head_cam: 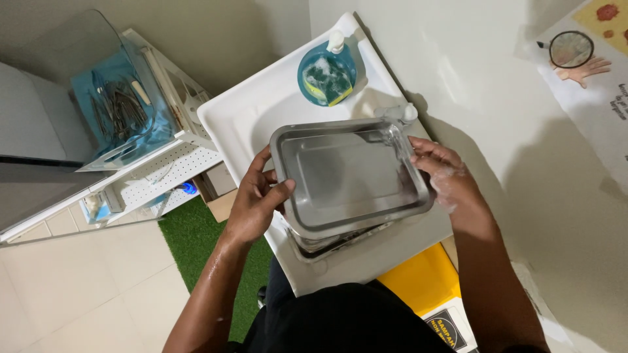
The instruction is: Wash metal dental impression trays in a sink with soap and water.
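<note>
Both hands grip a rectangular stainless steel tray (350,175) over a white sink (242,114). The left hand (255,202) clamps the tray's left rim, thumb hooked over the edge onto the inner floor, fingers curled under the side. The right hand (448,176), flecked with soap suds, closes on the right rim, fingertips over the edge near the far corner. The forearms come up from below and spread apart, the tray spanning the gap between them.

The tray is held nearly level, open side up, its floor bare and wet with a thin stream of water striking the far right corner below the tap (400,114). Just under it a second metal tray (327,243) shows along the near edge, sitting in the sink.

The sink's right side runs close to the white wall, leaving little room beyond the right hand; its left side is open above green matting (196,238).

At the sink's far end a blue dish (327,75) holds a soapy yellow-green sponge. To the left, a clear plastic container (114,111) on a white perforated rack holds metal instruments. A yellow bin (422,278) stands below the sink.
</note>
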